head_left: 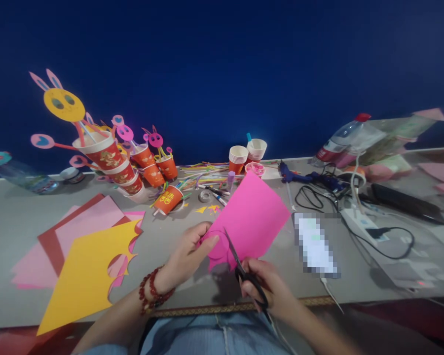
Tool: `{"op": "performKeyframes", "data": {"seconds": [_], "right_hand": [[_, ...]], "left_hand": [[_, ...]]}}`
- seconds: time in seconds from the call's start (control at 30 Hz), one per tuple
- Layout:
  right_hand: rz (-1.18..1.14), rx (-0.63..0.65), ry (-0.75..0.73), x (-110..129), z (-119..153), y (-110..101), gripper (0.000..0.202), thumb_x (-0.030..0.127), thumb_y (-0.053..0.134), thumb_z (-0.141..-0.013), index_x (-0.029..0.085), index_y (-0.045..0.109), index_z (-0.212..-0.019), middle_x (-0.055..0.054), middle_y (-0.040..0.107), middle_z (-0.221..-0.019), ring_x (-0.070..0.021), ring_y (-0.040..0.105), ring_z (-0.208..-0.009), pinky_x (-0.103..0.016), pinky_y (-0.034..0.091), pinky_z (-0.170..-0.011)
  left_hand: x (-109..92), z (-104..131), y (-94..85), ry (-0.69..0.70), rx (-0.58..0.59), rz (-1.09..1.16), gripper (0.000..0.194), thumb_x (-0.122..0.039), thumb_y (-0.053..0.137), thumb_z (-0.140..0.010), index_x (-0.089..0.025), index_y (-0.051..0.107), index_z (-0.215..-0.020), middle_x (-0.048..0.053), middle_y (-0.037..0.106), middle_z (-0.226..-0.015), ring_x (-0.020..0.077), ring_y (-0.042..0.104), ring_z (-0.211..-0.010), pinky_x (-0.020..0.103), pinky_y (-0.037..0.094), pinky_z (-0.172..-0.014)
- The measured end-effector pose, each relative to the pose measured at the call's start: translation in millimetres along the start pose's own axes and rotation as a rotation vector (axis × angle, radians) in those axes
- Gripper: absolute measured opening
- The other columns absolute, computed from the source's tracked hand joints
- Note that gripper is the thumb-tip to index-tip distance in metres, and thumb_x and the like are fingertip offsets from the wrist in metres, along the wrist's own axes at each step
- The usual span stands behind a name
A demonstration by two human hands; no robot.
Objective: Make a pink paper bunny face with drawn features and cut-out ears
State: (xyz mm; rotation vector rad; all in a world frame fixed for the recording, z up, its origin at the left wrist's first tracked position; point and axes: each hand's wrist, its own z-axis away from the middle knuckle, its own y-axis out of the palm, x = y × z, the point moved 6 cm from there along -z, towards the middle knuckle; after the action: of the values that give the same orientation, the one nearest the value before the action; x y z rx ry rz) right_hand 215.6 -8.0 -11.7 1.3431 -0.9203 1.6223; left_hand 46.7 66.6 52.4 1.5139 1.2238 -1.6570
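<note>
The left hand [188,252] pinches the sheet [252,213] at its eight o'clock edge, while at six the right hand [266,282] wraps round scissors [240,270].

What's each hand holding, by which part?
Left hand: pink paper sheet, by its lower-left edge. Right hand: black-handled scissors, by the handles.

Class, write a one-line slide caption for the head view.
The left hand holds bright pink paper, the right hand black-handled scissors against it, with paper-cup figures beyond.
</note>
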Motion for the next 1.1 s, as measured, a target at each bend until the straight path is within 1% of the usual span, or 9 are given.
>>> {"op": "performKeyframes", "data": {"seconds": [0.1, 0.2, 0.43, 0.53, 0.87, 1.1], "right_hand": [[-0.082, 0.025, 0.018, 0.2, 0.8, 1.2, 0.055, 0.075, 0.060, -0.082, 0.022, 0.045, -0.080, 0.005, 0.052, -0.066, -0.0059, 0.044, -0.041, -0.017, 0.037, -0.036], [-0.102, 0.025, 0.012, 2.1, 0.2, 1.7, 0.056, 0.075, 0.061, -0.081, 0.021, 0.045, -0.079, 0.004, 0.054, -0.066, -0.0047, 0.045, -0.039, -0.016, 0.037, -0.035], [-0.081, 0.017, -0.008, 1.5, -1.2, 1.7, 0.056, 0.074, 0.061, -0.082, 0.021, 0.044, -0.077, 0.005, 0.052, -0.063, -0.0046, 0.044, -0.037, -0.016, 0.035, -0.034], [-0.042, 0.009, 0.001, 0.1, -0.3, 0.7, 0.053, 0.072, 0.060, -0.085, 0.021, 0.045, -0.078, 0.004, 0.053, -0.064, -0.0047, 0.045, -0.038, -0.016, 0.034, -0.034], [-0.028, 0.011, 0.013, 1.6, 0.9, -1.5, 0.052, 0.071, 0.058, -0.086, 0.022, 0.044, -0.078, 0.003, 0.054, -0.064, -0.0052, 0.044, -0.037, -0.016, 0.034, -0.033], [-0.001, 0.005, 0.000, 3.6, 1.8, -3.8, 0.053, 0.072, 0.058, -0.085, 0.022, 0.044, -0.075, 0.004, 0.050, -0.061, -0.0063, 0.044, -0.038, -0.017, 0.033, -0.033]], "left_hand": [[-2.3, -1.5, 0.1, -0.004, 0.037, -0.040, 0.033, -0.045, 0.050, -0.098, -0.018, 0.051, -0.079, -0.002, 0.046, -0.073, 0.0133, 0.040, -0.067, 0.026, 0.034, -0.063], [-3.0, -2.2, 0.6, -0.023, 0.047, -0.056, 0.034, -0.046, 0.049, -0.097, -0.019, 0.049, -0.078, -0.003, 0.044, -0.072, 0.0130, 0.039, -0.066, 0.026, 0.033, -0.062], [-5.3, -1.2, 0.3, -0.017, 0.053, -0.070, 0.032, -0.042, 0.048, -0.098, -0.019, 0.046, -0.076, -0.004, 0.042, -0.071, 0.0126, 0.038, -0.066, 0.026, 0.032, -0.062], [-6.9, -1.2, 0.0, -0.011, 0.059, -0.080, 0.031, -0.041, 0.048, -0.098, -0.019, 0.045, -0.075, -0.003, 0.042, -0.071, 0.0125, 0.038, -0.066, 0.026, 0.031, -0.061], [-8.5, -2.6, 1.5, 0.012, 0.073, -0.043, 0.033, -0.042, 0.049, -0.098, -0.020, 0.046, -0.074, -0.003, 0.043, -0.070, 0.0133, 0.038, -0.065, 0.027, 0.032, -0.059], [-8.2, -4.0, 2.2, 0.007, 0.081, -0.042, 0.033, -0.043, 0.048, -0.098, -0.020, 0.045, -0.074, -0.003, 0.042, -0.070, 0.0135, 0.037, -0.065, 0.026, 0.032, -0.059]]}}
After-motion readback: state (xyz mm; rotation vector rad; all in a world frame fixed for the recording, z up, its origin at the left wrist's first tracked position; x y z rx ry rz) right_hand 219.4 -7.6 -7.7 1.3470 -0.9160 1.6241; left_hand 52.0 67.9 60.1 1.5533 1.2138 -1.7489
